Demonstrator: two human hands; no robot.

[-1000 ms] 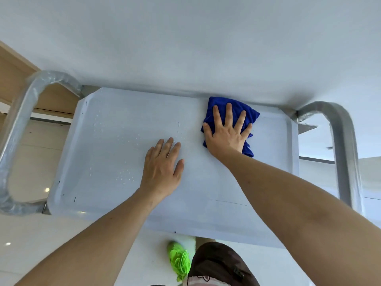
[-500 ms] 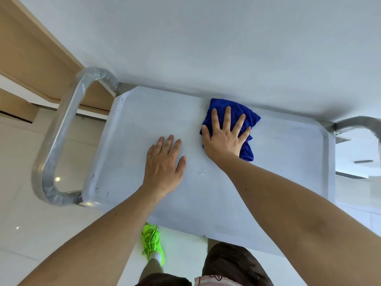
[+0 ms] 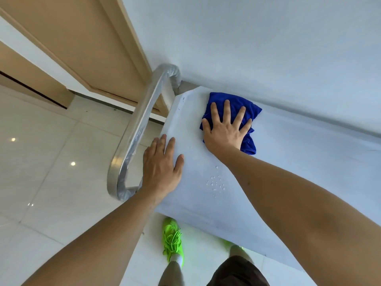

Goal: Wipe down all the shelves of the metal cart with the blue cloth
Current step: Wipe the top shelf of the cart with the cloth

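Observation:
The metal cart's top shelf (image 3: 299, 172) is a pale, flat tray seen from above, pushed against a white wall. A crumpled blue cloth (image 3: 246, 106) lies near the shelf's far left corner. My right hand (image 3: 225, 129) presses flat on the cloth with fingers spread. Flat on the shelf's left edge rests my left hand (image 3: 162, 164), palm down, holding nothing. A patch of water droplets (image 3: 215, 183) sits on the shelf between my two forearms. The lower shelves are hidden under the top one.
The cart's curved metal handle (image 3: 140, 129) loops out at the left end. A wooden door and frame (image 3: 82, 44) stand beyond it. Glossy tiled floor (image 3: 41, 162) spreads to the left. My green shoe (image 3: 172, 238) stands below the shelf's near edge.
My right hand has slid the blue cloth leftward to the shelf's far left corner. My left hand has shifted left to the shelf's edge. The view has swung left; the right handle is out of sight.

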